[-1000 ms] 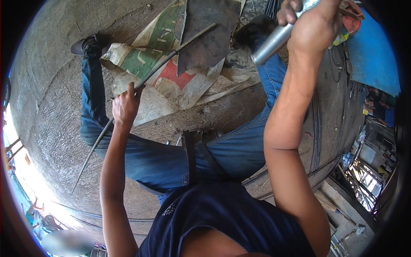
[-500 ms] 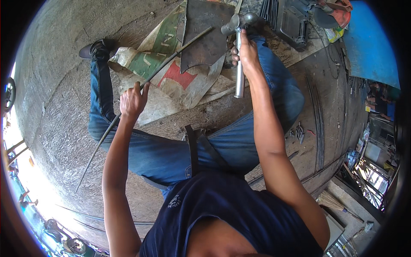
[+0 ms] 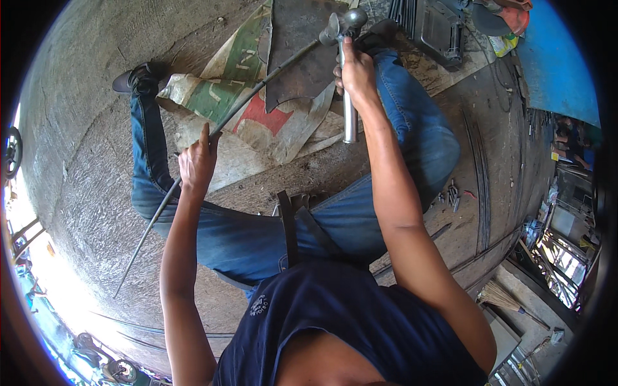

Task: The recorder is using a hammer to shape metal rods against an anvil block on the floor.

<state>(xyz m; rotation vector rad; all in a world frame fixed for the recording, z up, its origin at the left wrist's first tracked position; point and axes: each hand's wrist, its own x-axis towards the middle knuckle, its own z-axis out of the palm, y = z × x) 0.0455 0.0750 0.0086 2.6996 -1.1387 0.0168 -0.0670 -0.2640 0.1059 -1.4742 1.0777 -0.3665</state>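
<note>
A dark blue shirt (image 3: 347,309) is nearest, with the person's jeans (image 3: 241,238) spread in a wide V beyond it; over the thigh on that side, the left hand (image 3: 196,164) has its fingers closed round a long thin metal rod (image 3: 239,107), forefinger pointing along it; the rod slants from the floor at lower left up toward the right hand (image 3: 358,76), whose fingers wrap the shiny handle of a hammer (image 3: 349,119), thumb toward the head; the rod's far end lies by the hammer's face, though I cannot tell whether they touch; beneath the rod's upper part is a dark metal plate (image 3: 302,77), on a creased sheet (image 3: 277,145) patterned green, red and off-white; farther off stand a dark case (image 3: 440,32), a reddish cap (image 3: 515,20) and a blue panel (image 3: 560,64).
</note>
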